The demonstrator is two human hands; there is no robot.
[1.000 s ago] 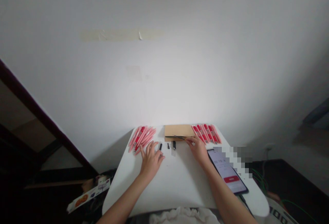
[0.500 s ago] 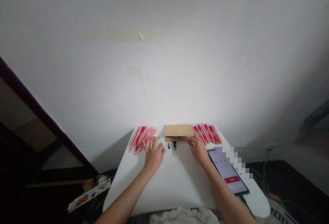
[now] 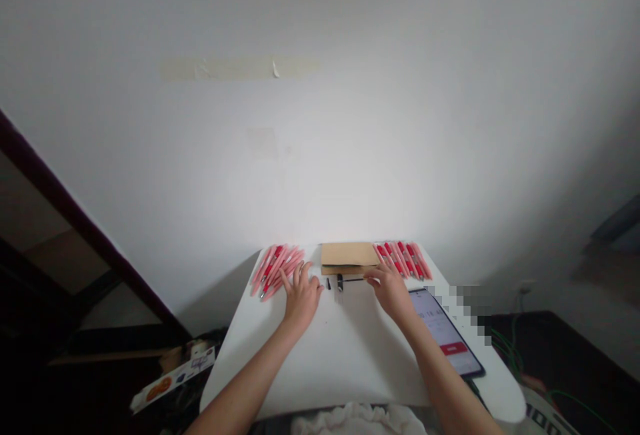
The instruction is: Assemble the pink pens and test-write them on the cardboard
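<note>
My right hand [image 3: 389, 290] pinches the end of a thin black rod [image 3: 354, 280], like a pen refill, pointing left in front of the cardboard box [image 3: 350, 254]. The rod's left end meets or overlaps a short black cylinder [image 3: 340, 282] on the table. A small black cone-shaped piece [image 3: 329, 283] lies left of the cylinder. My left hand [image 3: 301, 296] rests palm down with its fingers spread, beside a loose pile of pink and red pens [image 3: 274, 268]. Its fingertips partly cover the pile's near right side.
A row of pink and red pens [image 3: 404, 260] lies right of the box. A phone with a lit screen [image 3: 447, 332] lies on the white table [image 3: 345, 368] by my right forearm. A cable runs from its lower end. The wall [image 3: 345, 175] rises behind the table.
My right hand has drawn the thin rod from the box's front edge towards me, down to the black cylinder. My left hand has barely shifted.
</note>
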